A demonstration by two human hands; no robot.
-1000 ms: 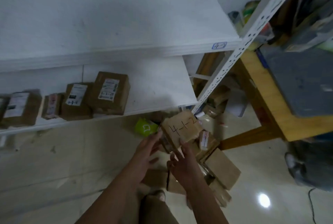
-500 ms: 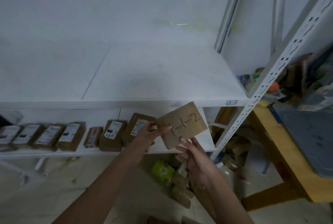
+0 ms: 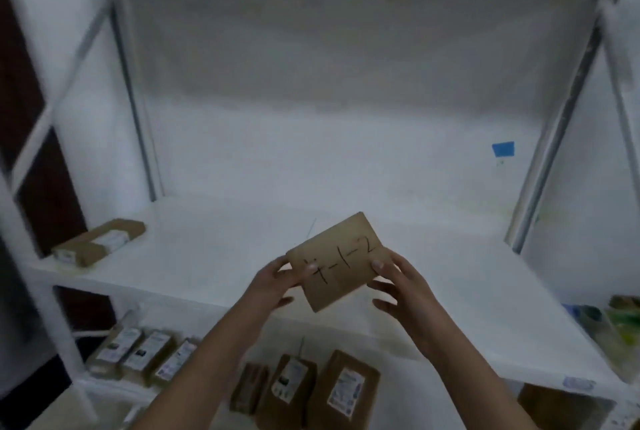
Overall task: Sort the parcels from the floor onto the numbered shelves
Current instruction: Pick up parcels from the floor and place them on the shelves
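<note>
A brown cardboard parcel (image 3: 341, 258) with "4-1-2" handwritten on its face is held up over the white middle shelf (image 3: 433, 273). My left hand (image 3: 277, 279) grips its left edge, thumb on the face. At the parcel's right edge my right hand (image 3: 398, 282) holds it with the thumb on the face and fingers behind. One flat brown parcel (image 3: 98, 242) lies at the shelf's far left end.
Several labelled brown parcels (image 3: 304, 384) stand in a row on the lower shelf. White uprights (image 3: 135, 100) frame the bay; another shelf's underside spans the top. A blue tape patch (image 3: 503, 149) is on the back wall. Coloured items (image 3: 620, 322) sit at the right edge.
Both hands lifted the parcel from the floor pile up to the middle shelf level. My view rose from the floor to the shelf bay.
</note>
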